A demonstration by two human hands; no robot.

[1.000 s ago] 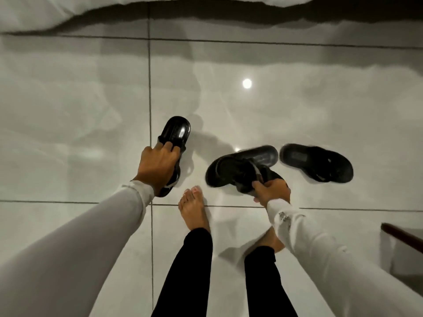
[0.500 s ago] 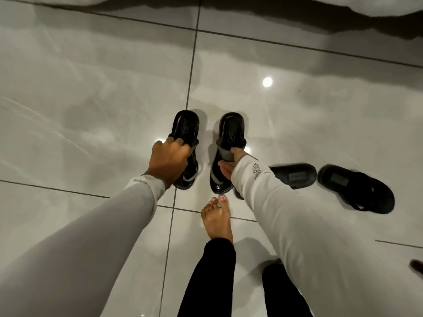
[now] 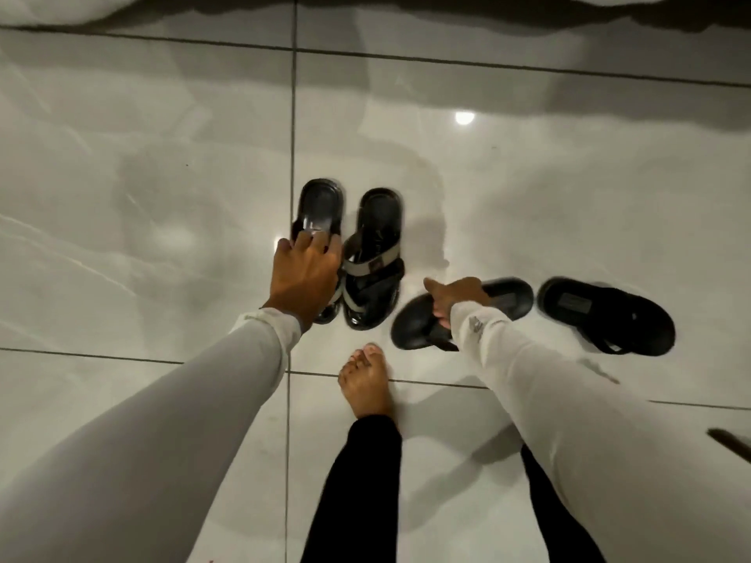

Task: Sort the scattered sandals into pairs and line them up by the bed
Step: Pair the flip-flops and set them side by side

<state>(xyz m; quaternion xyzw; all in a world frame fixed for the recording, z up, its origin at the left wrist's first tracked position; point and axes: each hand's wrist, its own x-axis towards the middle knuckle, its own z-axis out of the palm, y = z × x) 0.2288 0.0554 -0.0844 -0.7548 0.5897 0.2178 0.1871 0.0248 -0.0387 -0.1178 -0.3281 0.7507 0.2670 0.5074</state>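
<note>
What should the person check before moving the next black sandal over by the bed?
1. Black sandals with grey straps side by side as a pair: ok.
2. Left hand clear of that pair: not ok, resting on the left one.
3. Right hand gripping plain black flip-flop: ok.
4. Matching black flip-flop within view: ok.
5. Bare foot out of the way: ok.
6. Pair square to white bedding edge: cannot tell.

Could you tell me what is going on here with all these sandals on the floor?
A person is pairing black sandals on the tiled floor near the bed. The left hand rests on one strapped sandal, its match set beside it. The right hand grips a plain sandal; its likely partner lies to the right.
</note>
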